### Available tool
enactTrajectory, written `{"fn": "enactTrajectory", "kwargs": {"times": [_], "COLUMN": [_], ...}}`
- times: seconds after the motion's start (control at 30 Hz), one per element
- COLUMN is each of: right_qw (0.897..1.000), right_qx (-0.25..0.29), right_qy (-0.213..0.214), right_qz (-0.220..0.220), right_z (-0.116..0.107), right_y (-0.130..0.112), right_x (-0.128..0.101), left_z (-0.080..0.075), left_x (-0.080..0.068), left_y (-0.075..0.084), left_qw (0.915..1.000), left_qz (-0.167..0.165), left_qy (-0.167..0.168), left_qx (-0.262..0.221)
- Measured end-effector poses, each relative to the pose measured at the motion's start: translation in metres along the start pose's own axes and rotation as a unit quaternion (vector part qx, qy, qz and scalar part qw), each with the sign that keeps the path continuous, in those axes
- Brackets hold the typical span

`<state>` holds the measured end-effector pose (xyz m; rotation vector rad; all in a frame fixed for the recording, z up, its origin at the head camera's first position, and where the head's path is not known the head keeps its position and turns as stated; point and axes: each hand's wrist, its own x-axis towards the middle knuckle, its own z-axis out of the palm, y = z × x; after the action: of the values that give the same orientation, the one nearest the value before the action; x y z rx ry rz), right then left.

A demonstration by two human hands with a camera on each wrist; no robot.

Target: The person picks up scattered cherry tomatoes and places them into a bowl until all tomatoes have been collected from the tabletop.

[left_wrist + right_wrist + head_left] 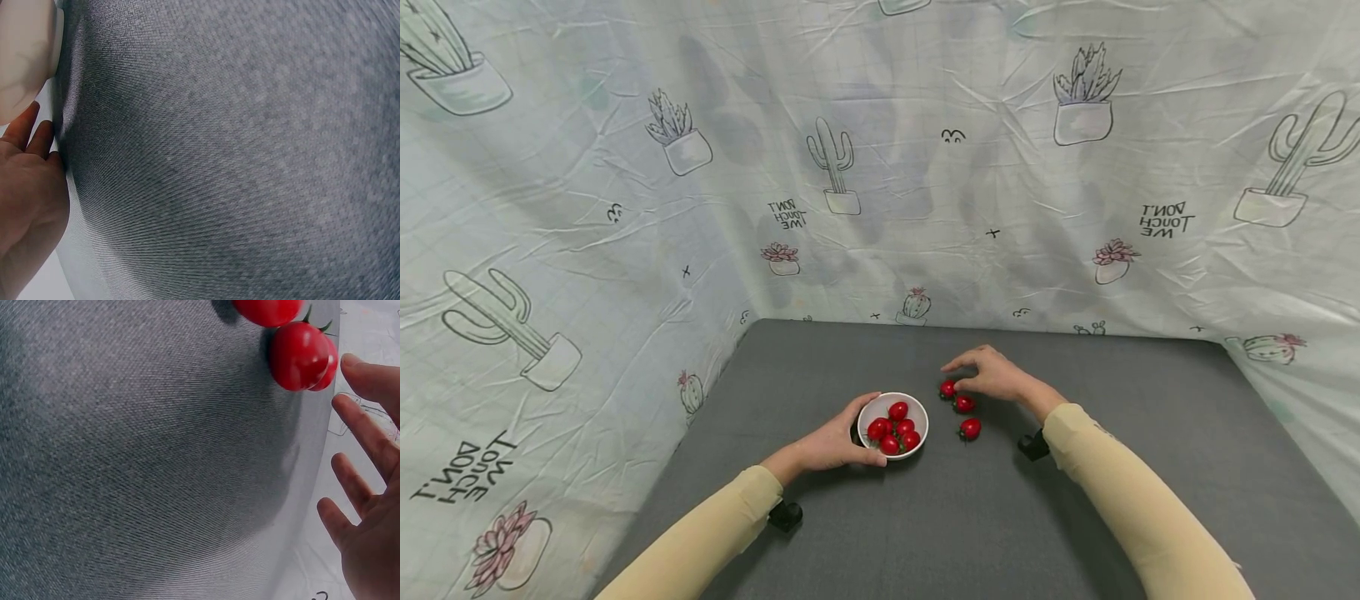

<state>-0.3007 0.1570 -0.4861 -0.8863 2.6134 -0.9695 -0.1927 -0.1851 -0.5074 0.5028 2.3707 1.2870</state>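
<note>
Head view, left hand (pixel 831 442) cupping bowl (pixel 920 419) rim, right hand (pixel 992 375) over tomatoes (pixel 963 404)

Desk (pixel 1150 392): grey woven cloth, matt. Bowl (pixel 918 417): smooth white, glazed look. Tomatoes (pixel 970 428): glossy red. Backdrop (pixel 925 167): creased printed fabric.

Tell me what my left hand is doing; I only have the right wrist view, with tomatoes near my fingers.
Observer: Your left hand holds the white bowl by its near-left side.
Operator: Anything in the bowl?
Observer: Yes, several red tomatoes lie in it.
Operator: How many are loose on the table?
Observer: Three: your right hand hovers over the two farther ones, its fingers open, and a third tomato lies nearer you on the grey table.
</note>
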Motion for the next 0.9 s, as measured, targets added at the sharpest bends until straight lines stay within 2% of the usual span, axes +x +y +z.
{"fn": "enactTrajectory", "kwargs": {"times": [0.37,0.63,0.9], "right_qw": [0.999,0.999,0.999], "right_qx": [0.027,0.024,0.024], "right_qy": [-0.018,-0.020,-0.017], "right_qz": [-0.001,-0.031,-0.036], "right_z": [0.0041,0.0071,0.0086], "right_y": [0.0026,0.0057,0.0044], "right_x": [0.0013,0.0033,0.0042], "left_z": [-0.0011,-0.0009,-0.0016], "left_x": [-0.0011,-0.0015,-0.0020], "left_y": [0.0019,0.0020,0.0022], "left_qw": [1.0000,1.0000,1.0000], "left_qz": [-0.001,-0.004,-0.004], "left_qy": [-0.003,-0.004,-0.003], "left_qx": [-0.001,0.005,0.001]}}
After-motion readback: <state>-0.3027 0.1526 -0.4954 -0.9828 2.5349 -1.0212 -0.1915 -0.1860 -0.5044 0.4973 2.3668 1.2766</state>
